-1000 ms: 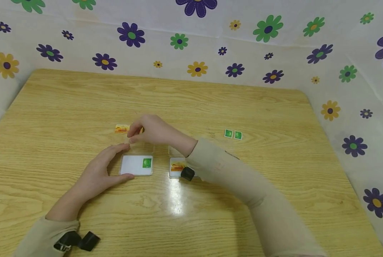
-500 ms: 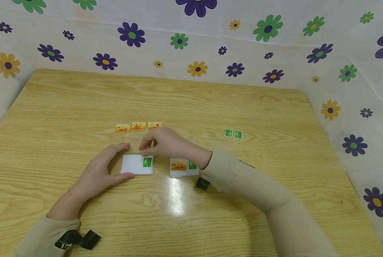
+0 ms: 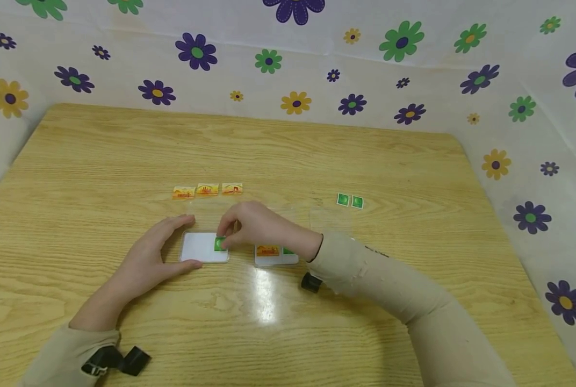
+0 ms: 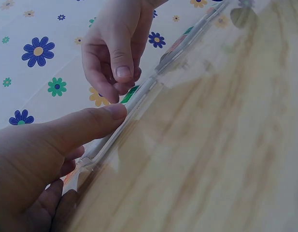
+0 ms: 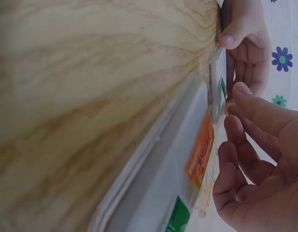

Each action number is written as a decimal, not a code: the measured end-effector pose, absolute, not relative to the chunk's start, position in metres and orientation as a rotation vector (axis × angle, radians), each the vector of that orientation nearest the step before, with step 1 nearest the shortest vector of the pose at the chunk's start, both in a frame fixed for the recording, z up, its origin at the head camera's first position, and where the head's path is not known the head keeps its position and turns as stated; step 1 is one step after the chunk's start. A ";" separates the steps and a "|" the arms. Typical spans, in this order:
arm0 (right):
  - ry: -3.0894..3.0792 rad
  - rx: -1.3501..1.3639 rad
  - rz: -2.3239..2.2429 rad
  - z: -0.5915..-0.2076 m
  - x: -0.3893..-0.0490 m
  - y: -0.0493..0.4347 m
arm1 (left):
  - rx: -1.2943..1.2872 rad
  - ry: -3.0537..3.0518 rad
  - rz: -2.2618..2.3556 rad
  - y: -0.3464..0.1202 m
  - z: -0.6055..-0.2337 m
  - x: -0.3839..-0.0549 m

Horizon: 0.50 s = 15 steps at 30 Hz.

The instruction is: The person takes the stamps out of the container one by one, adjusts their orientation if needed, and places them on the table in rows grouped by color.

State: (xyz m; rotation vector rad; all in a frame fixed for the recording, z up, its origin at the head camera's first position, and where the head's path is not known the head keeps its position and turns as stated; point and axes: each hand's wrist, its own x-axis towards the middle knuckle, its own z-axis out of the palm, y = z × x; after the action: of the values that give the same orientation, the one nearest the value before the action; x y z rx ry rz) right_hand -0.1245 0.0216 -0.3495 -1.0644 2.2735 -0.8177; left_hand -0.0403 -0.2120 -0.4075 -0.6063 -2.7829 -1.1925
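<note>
In the head view a clear-lidded flat case [image 3: 194,248] with a white inside lies on the table, a green stamp [image 3: 218,245] at its upper right. My left hand [image 3: 148,258] holds its left side, thumb at the near edge and forefinger at the far corner. My right hand [image 3: 254,226] is over the case's right end, its bent fingertips right at the stamp. In the right wrist view the right fingers [image 5: 255,104] are loosely curved with nothing seen between them. A second case [image 5: 153,159], partly behind the right hand, has an orange stamp [image 3: 267,250] and a green one.
Three orange stamps [image 3: 208,189] lie in a row beyond the left case. Two green stamps [image 3: 350,200] lie farther right. Clear lids [image 3: 330,216] stand out faintly behind the cases. A flowered cloth [image 3: 307,59] borders the wooden table [image 3: 288,150].
My right hand has moved right and nearer from beside the orange stamps, uncovering them, and down to the green stamp in the left case. My left hand has stayed put.
</note>
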 end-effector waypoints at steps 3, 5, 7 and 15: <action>2.267 -1.043 -0.813 -0.351 -0.123 0.020 | -0.607 -2.785 -1.194 -0.212 -0.407 -0.040; 2.269 -1.034 -0.808 -0.351 -0.123 0.018 | -0.608 -2.785 -1.196 -0.212 -0.408 -0.040; 2.273 -1.030 -0.805 -0.352 -0.122 0.017 | -0.607 -2.785 -1.199 -0.212 -0.408 -0.040; 2.294 -1.045 -0.784 -0.354 -0.122 0.016 | -0.611 -2.782 -1.205 -0.212 -0.408 -0.040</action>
State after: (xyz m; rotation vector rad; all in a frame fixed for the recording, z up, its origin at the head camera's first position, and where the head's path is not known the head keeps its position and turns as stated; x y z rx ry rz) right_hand -0.1218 0.0160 -0.3544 -1.0452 2.2942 -0.7838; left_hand -0.0401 -0.2124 -0.4083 -0.6111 -2.7818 -1.2046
